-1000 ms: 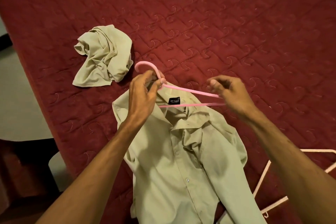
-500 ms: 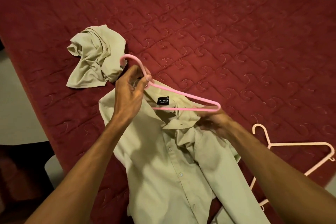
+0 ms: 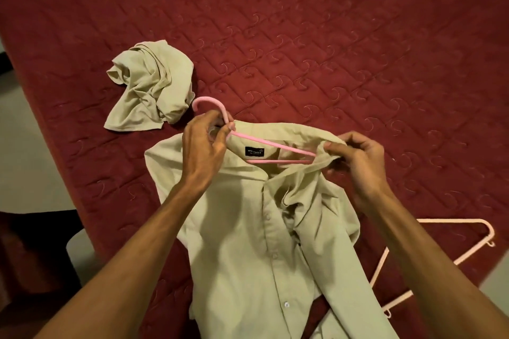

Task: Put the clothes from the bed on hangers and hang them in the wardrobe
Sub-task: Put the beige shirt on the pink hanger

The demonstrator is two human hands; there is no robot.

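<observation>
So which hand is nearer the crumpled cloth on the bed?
Left. The left hand grips the pink hanger just beside the crumpled cloth; the right hand holds the shirt collar, farther off.

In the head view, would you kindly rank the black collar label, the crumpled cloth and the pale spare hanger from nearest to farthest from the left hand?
1. Black collar label: just right of the left hand.
2. Crumpled cloth: up-left on the bed.
3. Pale spare hanger: far lower right.

A pale green button-up shirt [image 3: 256, 228] lies front-up on the red quilted bed [image 3: 330, 36], collar toward 12 o'clock. A pink hanger [image 3: 271, 150] sits partly inside its neck — hook poking out at 11 o'clock. A crumpled matching garment [image 3: 150, 91] lies at 10 o'clock; 1 paler hanger [image 3: 451, 250] lies flat at 4 o'clock.
</observation>
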